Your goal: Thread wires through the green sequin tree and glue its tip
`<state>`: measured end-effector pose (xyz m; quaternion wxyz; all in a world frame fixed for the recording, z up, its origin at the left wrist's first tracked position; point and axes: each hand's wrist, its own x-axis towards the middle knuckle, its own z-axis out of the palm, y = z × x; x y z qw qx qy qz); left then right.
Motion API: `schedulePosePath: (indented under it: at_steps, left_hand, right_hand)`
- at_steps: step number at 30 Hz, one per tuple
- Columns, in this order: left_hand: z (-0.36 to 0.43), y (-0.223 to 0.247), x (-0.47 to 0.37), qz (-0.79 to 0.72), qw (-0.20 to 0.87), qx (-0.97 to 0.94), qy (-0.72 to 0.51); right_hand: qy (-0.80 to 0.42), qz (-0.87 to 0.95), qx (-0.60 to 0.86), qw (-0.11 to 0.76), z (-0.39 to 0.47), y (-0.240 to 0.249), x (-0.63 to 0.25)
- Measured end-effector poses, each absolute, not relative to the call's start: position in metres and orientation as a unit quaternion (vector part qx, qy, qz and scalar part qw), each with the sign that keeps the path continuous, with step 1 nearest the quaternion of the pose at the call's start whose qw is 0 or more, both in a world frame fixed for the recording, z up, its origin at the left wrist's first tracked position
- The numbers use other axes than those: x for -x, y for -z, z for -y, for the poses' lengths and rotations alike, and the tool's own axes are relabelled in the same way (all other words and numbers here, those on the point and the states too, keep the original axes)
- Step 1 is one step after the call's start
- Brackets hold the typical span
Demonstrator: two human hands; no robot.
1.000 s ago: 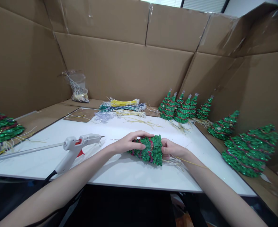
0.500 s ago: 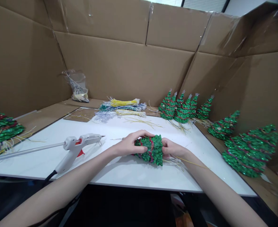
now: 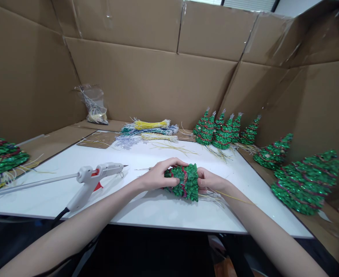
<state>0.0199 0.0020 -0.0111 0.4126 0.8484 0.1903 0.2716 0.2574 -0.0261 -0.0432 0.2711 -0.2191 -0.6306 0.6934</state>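
Note:
A small green Christmas tree (image 3: 190, 181) with red garland lies on its side above the white board, its wide base turned right. My left hand (image 3: 159, 176) is closed over its upper part, thumb on the near side and fingers across the top. At the open base, my right hand (image 3: 208, 180) has its fingers curled together, the tips partly hidden by the base rim. Thin yellow and white wires (image 3: 219, 198) trail from the base beneath my right wrist. What my right fingers pinch is hidden.
A white glue gun (image 3: 97, 175) with a long glue stick rests at left. Bundled wires (image 3: 152, 125) and a plastic bag (image 3: 96, 105) are at the back. Several finished trees (image 3: 222, 132) stand along the right, a larger tree (image 3: 306, 182) nearer. Cardboard walls (image 3: 146, 77) surround the board.

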Motion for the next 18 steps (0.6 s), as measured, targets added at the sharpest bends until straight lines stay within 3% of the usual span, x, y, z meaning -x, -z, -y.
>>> schedulePosePath:
  at_steps: [18]
  left_hand:
    - [-0.0002,0.0070,-0.0195,-0.190,0.410,-0.854,-0.259]
  right_hand:
    - [-0.670,0.649,0.250,0.262,0.0285,0.0381,-0.2560]
